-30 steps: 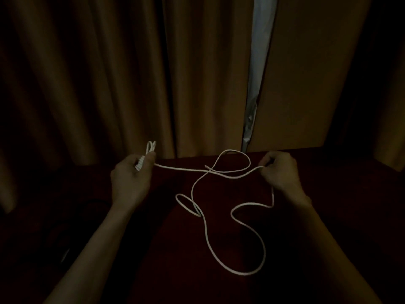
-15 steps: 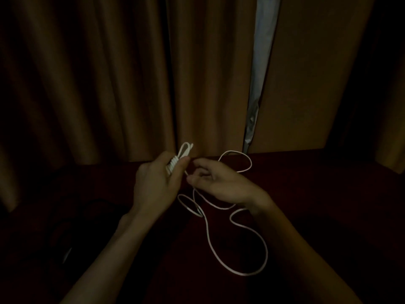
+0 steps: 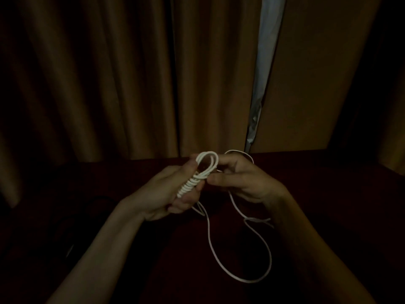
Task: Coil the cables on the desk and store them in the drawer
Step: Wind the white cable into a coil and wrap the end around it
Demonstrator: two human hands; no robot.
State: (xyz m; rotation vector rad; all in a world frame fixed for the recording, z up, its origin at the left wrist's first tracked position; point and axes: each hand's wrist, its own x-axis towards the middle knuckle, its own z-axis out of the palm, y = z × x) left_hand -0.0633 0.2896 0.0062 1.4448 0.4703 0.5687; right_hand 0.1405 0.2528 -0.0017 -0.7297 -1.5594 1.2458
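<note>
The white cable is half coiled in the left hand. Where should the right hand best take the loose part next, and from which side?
Probably the free strand of the white cable just below the right hand, coming from the right, away from the coil in the left hand. There it runs single and untangled; the lower loop is slack.

Very dim, corners nearly black; pale light through the curtain gap (image 3: 264, 69).
</note>
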